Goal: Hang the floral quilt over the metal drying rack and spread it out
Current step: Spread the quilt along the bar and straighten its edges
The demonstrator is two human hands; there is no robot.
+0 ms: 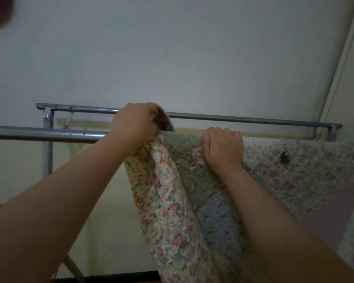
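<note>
The floral quilt (172, 201), patchwork with pink flowers and a blue panel, drapes over the near bar of the metal drying rack (39, 132) on the right half. Its left edge hangs down in a fold. My left hand (134, 124) is closed on the quilt's upper left edge, lifting a corner above the bar. My right hand (223, 150) grips the quilt's top fold just to the right, where it lies over the bar. The near bar is hidden under the quilt from the hands rightward. The rack's far bar (253, 119) is bare.
A pale wall (172, 58) rises directly behind the rack. The rack's left upright leg (47, 152) stands at left, with a slanted leg at the bottom left. A door frame (345, 68) runs along the right edge.
</note>
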